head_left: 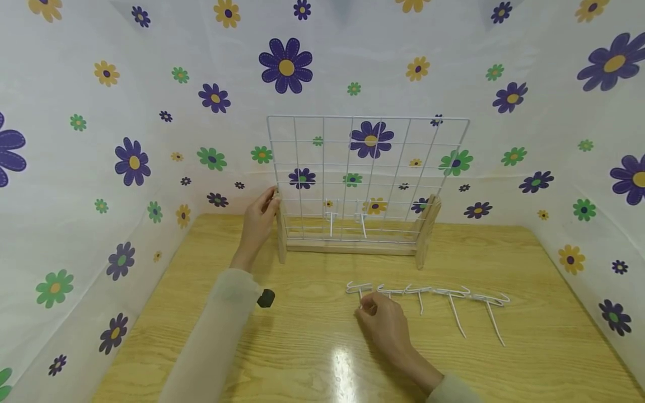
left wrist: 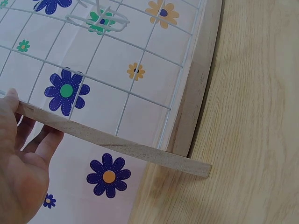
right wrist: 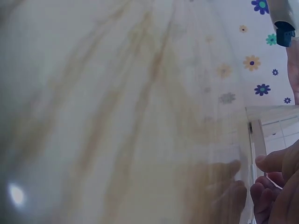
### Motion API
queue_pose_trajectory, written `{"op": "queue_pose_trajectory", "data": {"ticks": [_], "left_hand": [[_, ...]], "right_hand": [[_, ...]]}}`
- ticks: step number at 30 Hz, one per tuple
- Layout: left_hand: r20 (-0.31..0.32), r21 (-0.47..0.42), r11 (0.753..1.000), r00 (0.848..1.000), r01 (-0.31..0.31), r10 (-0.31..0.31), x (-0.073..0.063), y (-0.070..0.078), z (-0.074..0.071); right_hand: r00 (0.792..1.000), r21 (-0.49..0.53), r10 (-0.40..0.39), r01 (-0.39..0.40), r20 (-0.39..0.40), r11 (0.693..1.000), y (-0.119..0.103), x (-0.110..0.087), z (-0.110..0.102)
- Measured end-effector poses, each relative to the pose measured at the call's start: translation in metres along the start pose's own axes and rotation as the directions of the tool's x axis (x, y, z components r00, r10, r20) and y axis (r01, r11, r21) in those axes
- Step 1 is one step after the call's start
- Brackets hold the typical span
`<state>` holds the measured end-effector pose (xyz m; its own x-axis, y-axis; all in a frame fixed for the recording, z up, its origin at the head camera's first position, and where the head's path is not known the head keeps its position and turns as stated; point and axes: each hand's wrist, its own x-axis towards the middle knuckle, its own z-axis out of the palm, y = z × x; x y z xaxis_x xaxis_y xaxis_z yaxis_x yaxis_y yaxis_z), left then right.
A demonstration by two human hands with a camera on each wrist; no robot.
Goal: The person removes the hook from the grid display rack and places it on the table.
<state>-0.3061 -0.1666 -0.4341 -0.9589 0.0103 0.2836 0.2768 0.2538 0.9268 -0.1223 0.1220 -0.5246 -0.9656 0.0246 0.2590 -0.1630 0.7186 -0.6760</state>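
In the head view, the left hand (head_left: 258, 217) is set at centre left, clamped on the top of the left post (head_left: 281, 240); in the left wrist view, the post is seen held between thumb and fingers. The grid (head_left: 372, 167) is carried upright in the centre of the frame, and two hooks (head_left: 331, 217) are hung on its lower part. Five more hooks are laid in a row on the table (head_left: 302, 330), from lower centre toward lower right. The right hand (head_left: 387, 324) is placed at lower centre, well apart from the left, with its fingers bent at the stem of the leftmost loose hook (head_left: 356, 288); whether the stem is pinched cannot be told. The step in hand is judged to be the pick-up of this hook. For the next move, a firm pinch on the stem appears to be required, with neighbouring hooks left undisturbed and the post kept steadied.
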Motion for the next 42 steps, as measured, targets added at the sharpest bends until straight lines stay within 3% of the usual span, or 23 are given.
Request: {"op": "queue_pose_trajectory", "data": {"ticks": [11,19,32,37,42], "left_hand": [[-0.008,-0.003,0.999,0.999,-0.036,0.036,0.000,-0.002,-0.001],[-0.012,-0.004,0.999,0.999,-0.037,0.037,0.000,-0.002,-0.001],[-0.010,0.005,0.999,0.999,-0.034,0.034,0.001,-0.002,-0.001],[-0.007,-0.005,1.000,1.000,-0.030,0.030,0.000,-0.002,-0.001],[-0.006,-0.020,0.999,1.000,-0.030,0.030,0.000,-0.003,-0.001]], "right_hand": [[1.000,0.026,-0.012,0.011,0.026,1.000,0.002,-0.004,0.001],[0.999,0.152,0.036,-0.036,0.002,0.988,-0.006,0.000,-0.007],[0.998,0.210,-0.010,0.024,-0.069,0.977,-0.032,0.033,-0.026],[0.997,0.261,0.037,-0.019,-0.066,0.965,-0.045,0.047,-0.032],[0.996,0.359,0.074,-0.051,-0.050,0.932,-0.058,0.057,-0.033]]}}
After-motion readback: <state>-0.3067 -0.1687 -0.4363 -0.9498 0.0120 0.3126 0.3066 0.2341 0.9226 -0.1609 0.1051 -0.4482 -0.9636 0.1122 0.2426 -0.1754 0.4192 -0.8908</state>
